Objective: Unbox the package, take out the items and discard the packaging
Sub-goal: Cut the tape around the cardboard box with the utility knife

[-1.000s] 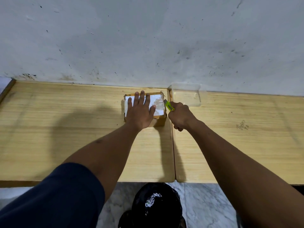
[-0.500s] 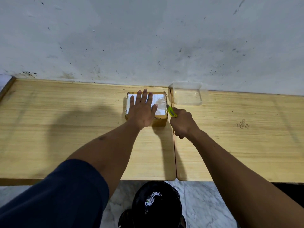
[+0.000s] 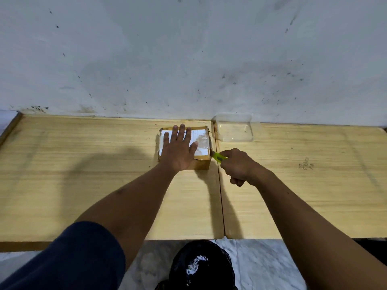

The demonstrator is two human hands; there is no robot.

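A small brown cardboard box with a white paper label point(image 3: 202, 141) sits on the pale wooden worktop point(image 3: 83, 174), close to the grey stained wall point(image 3: 188, 59) and just left of the seam between the two boards. The left hand point(image 3: 178, 151) lies flat on top of the box with its fingers point(image 3: 181, 132) spread wide, and it hides a large part of the label, so the print cannot be read. The right hand point(image 3: 237, 166) is closed in a fist around a yellow-green utility knife point(image 3: 217, 157); only the front part of the tool shows, the rest is inside the fist. Its tip meets the near right corner of the box, but the blade itself is too small and blurred to make out, so perhaps it is in the tape there. A clear plastic tray point(image 3: 234, 130) rests beside the box against the wall, hard to see because it is transparent. Below the worktop edge, a black plastic bag point(image 3: 201, 266) is cut off by the lower border. A dark blue sleeve point(image 3: 73, 258) covers the left upper arm.
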